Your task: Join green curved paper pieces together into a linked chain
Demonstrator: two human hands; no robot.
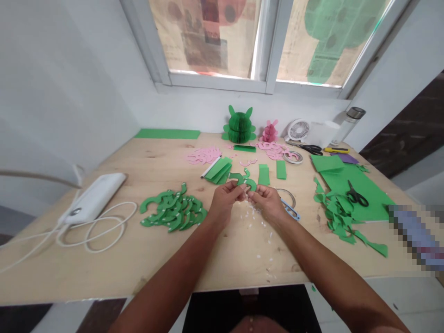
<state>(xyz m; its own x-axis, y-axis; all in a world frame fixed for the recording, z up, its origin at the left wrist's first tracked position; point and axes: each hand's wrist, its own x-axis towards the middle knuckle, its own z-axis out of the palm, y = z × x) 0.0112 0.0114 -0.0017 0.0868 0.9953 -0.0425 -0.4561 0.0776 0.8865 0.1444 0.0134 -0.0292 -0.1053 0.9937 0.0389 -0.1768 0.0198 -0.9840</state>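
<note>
Head view, looking down over a wooden table (149, 263). Left hand (225, 202) and right hand (267, 203) close together above the middle of the table, fingers (243, 194) of both hands closed, pinching a curved green paper cutout (250, 185) held up just above the tabletop. Small white paper bits (258, 222) scattered below the hands. Blue-handled scissors (290, 209) just beside the right hand, partly beneath it.

Left of the hands, a heap of curved green cutouts (173, 212), with a white power bank (92, 198) and its looped cable (97, 226) farther left. Ahead, a folded green paper stack (218, 169), pink cutouts (204, 155), a roll of tape (292, 157), and green and pink honeycomb paper figures (239, 125) (269, 132) near the wall. To the right, black scissors (357, 195) lying on a green sheet (378, 203) among green scraps (338, 217). Along the back, a small white fan (298, 129), a second pair of black scissors (311, 149), a yellow utility knife (336, 150) and a water bottle (348, 122).
</note>
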